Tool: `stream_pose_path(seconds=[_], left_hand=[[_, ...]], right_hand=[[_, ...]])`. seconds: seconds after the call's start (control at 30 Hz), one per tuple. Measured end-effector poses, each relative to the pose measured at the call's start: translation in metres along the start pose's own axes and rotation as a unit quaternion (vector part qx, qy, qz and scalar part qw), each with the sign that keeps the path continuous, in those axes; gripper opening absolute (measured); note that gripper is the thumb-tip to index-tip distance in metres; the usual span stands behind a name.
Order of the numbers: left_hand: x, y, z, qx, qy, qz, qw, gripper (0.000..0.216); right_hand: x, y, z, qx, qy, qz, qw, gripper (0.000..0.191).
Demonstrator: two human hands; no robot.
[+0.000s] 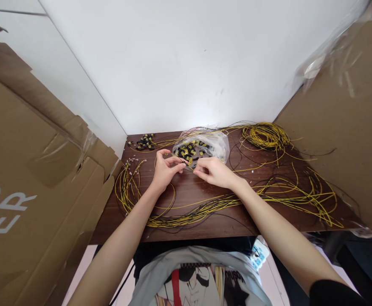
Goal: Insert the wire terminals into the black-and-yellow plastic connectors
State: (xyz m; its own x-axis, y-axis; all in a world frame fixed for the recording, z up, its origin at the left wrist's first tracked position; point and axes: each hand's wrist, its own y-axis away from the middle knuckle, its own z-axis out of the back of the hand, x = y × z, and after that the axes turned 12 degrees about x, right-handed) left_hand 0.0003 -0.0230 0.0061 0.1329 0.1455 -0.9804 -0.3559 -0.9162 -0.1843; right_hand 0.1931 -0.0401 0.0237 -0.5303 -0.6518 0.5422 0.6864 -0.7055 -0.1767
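Note:
My left hand (168,168) and my right hand (214,172) meet over the middle of the table, fingertips a short gap apart. A thin yellow wire (190,168) spans that gap, with each hand's thumb and fingers pinched on it. Whatever sits at the wire's end by my left fingertips is too small to make out. Just behind my hands lies a clear plastic bag (221,146), with small black and yellow parts (189,149) in its mouth. Beneath my forearms a long bundle of yellow and black wires (198,213) runs across the table, curling up at the left.
A coil of yellow wire (265,136) lies at the back right of the brown table (189,191). More small black and yellow parts (146,141) are piled at the back left. Cardboard (46,170) stands on the left, another cardboard panel (342,127) on the right, and a white wall (198,63) behind.

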Motion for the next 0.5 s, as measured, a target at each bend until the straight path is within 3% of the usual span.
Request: stream_pose_path(seconds=[0.23,0.5], left_hand=[[-0.003,-0.002,0.011,-0.068,0.025,-0.004,0.997,0.055],[-0.006,-0.002,0.013,-0.048,0.024,-0.003,0.999,0.034]], right_hand=[[-0.001,0.002,0.000,0.009,0.009,-0.012,1.000,0.015],[-0.004,0.003,-0.002,-0.010,0.057,-0.020,0.998,0.007]])
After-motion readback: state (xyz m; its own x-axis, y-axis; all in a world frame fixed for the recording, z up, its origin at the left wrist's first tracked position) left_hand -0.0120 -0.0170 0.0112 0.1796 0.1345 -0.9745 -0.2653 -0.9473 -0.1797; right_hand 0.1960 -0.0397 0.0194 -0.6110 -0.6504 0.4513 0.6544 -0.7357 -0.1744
